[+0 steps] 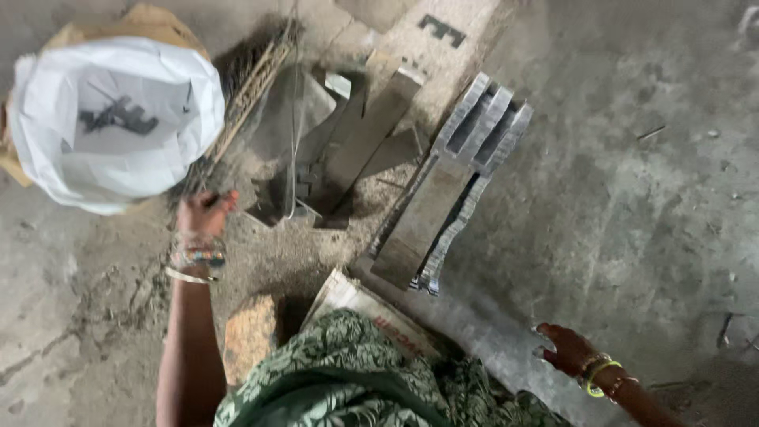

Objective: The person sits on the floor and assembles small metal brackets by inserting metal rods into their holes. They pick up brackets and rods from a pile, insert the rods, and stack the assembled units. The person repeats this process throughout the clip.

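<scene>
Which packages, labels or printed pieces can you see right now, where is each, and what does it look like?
White sack: upper left, round open mouth, brown outer bag, dark metal bits inside.
Printed cardboard: flat by the knee, pale with red print.
Dark stencil mark: top centre, on a grey slab.
No screens.

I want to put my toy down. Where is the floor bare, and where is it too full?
Bare concrete floor lies to the right of the stack of metal plates, above the right hand. More bare floor lies under the white sack, beside the left hand. The middle is crowded: metal pieces, the stack, a brick.
</scene>
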